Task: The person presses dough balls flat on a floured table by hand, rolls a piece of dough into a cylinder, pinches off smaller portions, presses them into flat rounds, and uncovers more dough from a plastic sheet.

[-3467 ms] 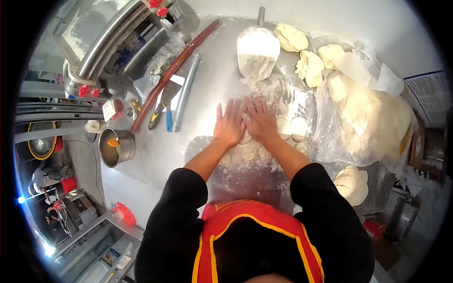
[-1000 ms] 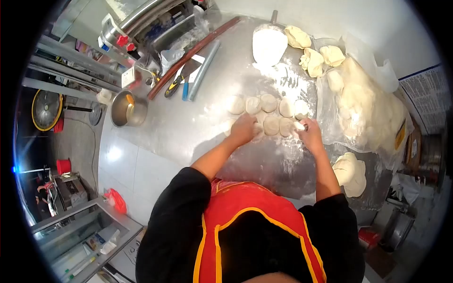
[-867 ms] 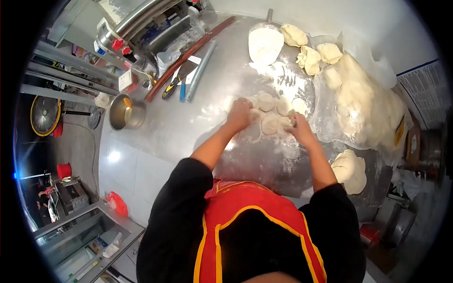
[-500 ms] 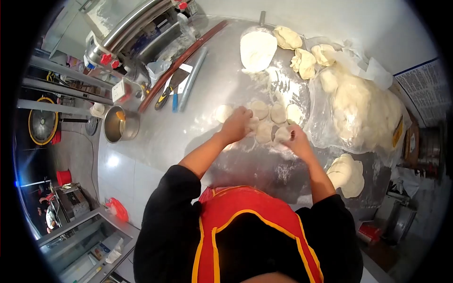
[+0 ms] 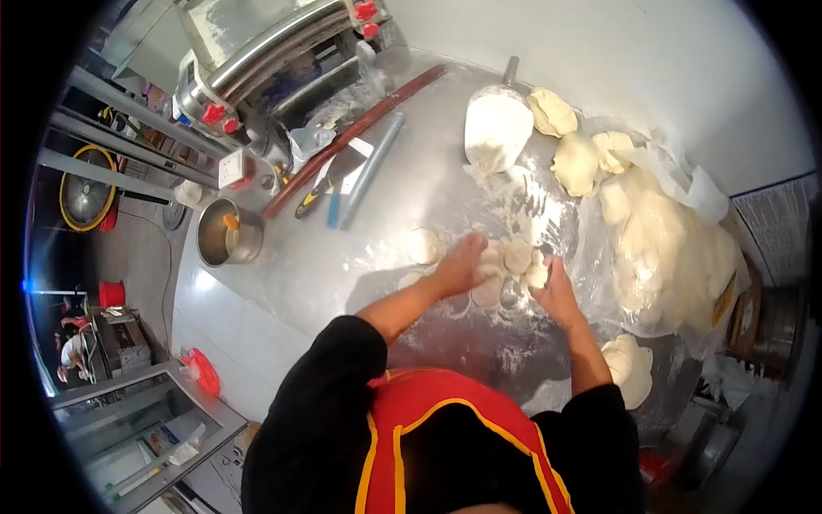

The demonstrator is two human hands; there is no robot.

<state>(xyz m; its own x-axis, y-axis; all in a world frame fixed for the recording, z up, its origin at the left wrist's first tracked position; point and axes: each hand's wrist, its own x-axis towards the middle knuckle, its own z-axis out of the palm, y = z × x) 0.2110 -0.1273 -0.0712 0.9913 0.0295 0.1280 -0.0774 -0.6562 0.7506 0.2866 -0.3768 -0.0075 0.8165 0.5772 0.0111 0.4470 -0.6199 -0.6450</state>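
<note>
Several small flattened dough discs lie in a floury group on the metal table, one disc (image 5: 517, 255) between my hands and another disc (image 5: 486, 293) nearer me. My left hand (image 5: 462, 265) is closed at the left of the group, its fingers curled at the edge of a pale dough disc (image 5: 490, 259); motion blurs the fingertips. On the right, my right hand (image 5: 558, 293) pinches a dough disc (image 5: 538, 272) between thumb and fingers. A separate disc (image 5: 424, 246) lies left of my left hand.
A flour scoop (image 5: 498, 128) and dough lumps (image 5: 575, 164) sit at the back. Plastic covers a large dough mass (image 5: 651, 248) at right. A red-brown rod (image 5: 355, 128), a scraper (image 5: 315, 197), a grey tube (image 5: 372, 171) and a metal pot (image 5: 229, 231) stand or lie left.
The camera view has shifted, so the table appears lower and to the right. My hands have drawn closer together around the dough discs, which now sit more tightly bunched.
</note>
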